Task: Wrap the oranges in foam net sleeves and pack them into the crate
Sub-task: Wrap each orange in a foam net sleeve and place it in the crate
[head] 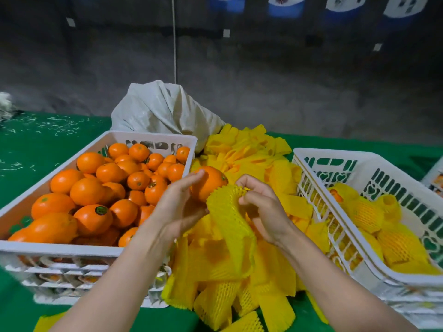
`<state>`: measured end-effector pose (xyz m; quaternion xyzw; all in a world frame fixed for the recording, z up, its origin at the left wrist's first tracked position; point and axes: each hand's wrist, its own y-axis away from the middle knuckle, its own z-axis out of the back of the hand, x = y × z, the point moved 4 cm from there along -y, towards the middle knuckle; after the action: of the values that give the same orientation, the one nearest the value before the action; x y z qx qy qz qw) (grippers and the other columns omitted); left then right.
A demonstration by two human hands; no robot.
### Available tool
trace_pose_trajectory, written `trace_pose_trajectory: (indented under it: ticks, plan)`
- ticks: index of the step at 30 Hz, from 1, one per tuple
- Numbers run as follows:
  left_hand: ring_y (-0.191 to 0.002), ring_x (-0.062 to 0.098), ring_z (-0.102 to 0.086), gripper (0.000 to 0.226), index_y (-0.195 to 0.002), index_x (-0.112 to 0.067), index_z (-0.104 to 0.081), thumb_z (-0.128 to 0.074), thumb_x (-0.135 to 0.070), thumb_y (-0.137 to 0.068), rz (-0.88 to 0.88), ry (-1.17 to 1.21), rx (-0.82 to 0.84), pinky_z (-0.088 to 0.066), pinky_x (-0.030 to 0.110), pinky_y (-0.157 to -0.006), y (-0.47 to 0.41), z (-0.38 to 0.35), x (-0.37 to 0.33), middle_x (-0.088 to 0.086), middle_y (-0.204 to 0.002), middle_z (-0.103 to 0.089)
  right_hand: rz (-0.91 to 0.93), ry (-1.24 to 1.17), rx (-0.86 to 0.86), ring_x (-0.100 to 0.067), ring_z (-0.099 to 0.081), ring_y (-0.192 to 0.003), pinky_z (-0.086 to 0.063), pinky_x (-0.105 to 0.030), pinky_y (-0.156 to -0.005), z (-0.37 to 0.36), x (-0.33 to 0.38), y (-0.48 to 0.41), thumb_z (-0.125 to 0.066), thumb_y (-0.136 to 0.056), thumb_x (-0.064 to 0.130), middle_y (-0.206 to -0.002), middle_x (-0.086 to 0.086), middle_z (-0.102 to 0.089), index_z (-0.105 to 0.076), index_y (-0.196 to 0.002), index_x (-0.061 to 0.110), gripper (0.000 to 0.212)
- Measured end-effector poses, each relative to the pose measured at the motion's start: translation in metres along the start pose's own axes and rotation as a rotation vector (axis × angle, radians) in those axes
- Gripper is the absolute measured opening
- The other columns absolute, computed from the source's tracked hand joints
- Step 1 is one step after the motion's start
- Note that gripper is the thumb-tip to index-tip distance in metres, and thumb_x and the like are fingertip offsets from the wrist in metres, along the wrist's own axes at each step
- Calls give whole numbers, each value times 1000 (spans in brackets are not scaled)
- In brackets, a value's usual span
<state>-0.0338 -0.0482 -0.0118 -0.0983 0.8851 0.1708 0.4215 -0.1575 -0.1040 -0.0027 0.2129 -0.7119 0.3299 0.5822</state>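
My left hand holds a bare orange above the middle of the table, fingers curled round its left side. My right hand pinches the open end of a yellow foam net sleeve, whose mouth touches the orange's lower right side. The sleeve hangs down over a pile of loose yellow sleeves. A white crate on the left is full of bare oranges. On the right, a second white crate holds several sleeved oranges.
A grey sack lies behind the sleeve pile. Everything stands on a green table cover with scattered white shreds at the far left. A corner of another box shows at the right edge. A thin cord hangs in the background.
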Motion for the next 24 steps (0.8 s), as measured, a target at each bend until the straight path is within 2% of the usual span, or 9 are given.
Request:
trace_pose_trajectory:
  ticks: [3,5,9,13,15,18,20,22,24]
  plan:
    - [-77,25,-68,34,-124,-13,-54,-55,-24,-92,-18,-11,-3,-54,36,-70,-4,-22,25,11,-91,-72,-24,-72,28,-8,-42,-53,-32,-25,-54,13,-1,9,-46,-59,4,-55,4,-47,-47,-67,10,10]
    - [-63,19,-68,19,-108,-22,-58,-57,-24,-89,-29,-30,-16,-55,31,-58,-6,-32,40,5,-72,-72,-30,-18,16,-7,-41,-53,-31,-24,-54,23,-2,15,-47,-61,4,-55,5,-46,-47,-68,11,10]
    - [-64,21,-69,45,-112,-26,-58,-67,-23,-68,-61,-3,-14,-56,31,-54,-7,-49,61,8,-77,-72,3,240,-146,-9,-35,-50,-26,-26,-51,50,-8,22,-53,-79,-14,-57,1,-44,-47,-69,15,30]
    - [-86,26,-68,51,-117,-24,-59,-67,-25,-66,-72,-33,1,-53,39,-77,-9,-57,76,10,-93,-73,129,401,-294,4,-46,-56,-34,-14,-60,74,-2,30,-59,-80,-7,-68,7,-47,-47,-69,20,32]
    - [-97,29,-66,51,-119,-26,-60,-67,-29,-69,-73,-95,17,-50,44,-87,-9,-58,82,10,-102,-72,157,473,-348,0,-45,-62,-35,-10,-64,80,-1,34,-58,-82,-11,-70,7,-46,-46,-72,17,32]
    - [-103,25,-66,57,-125,-30,-55,-72,-37,-71,-96,-180,118,-52,41,-85,-5,-58,89,7,-111,-70,142,540,-400,-18,-41,-61,-36,-24,-65,87,-5,40,-57,-84,-9,-70,5,-43,-44,-78,11,24]
    - [-106,25,-65,66,-130,-30,-50,-81,-30,-72,-98,-244,187,-52,43,-88,-3,-57,94,7,-117,-67,120,525,-425,-28,-38,-61,-30,-36,-60,91,-9,46,-56,-88,-4,-69,2,-40,-41,-78,17,27]
    - [-101,26,-66,77,-131,-24,-48,-85,-15,-65,-120,-231,171,-53,41,-86,-2,-57,98,13,-117,-65,103,495,-434,-23,-36,-56,-28,-38,-54,91,-15,53,-52,-91,3,-66,-3,-39,-38,-78,24,28]
    - [-87,23,-69,75,-128,-17,-49,-80,-17,-60,-149,-90,103,-58,34,-73,-1,-60,101,14,-106,-68,70,434,-414,-17,-37,-55,-28,-39,-51,86,-25,61,-49,-95,10,-66,-9,-41,-38,-82,24,22]
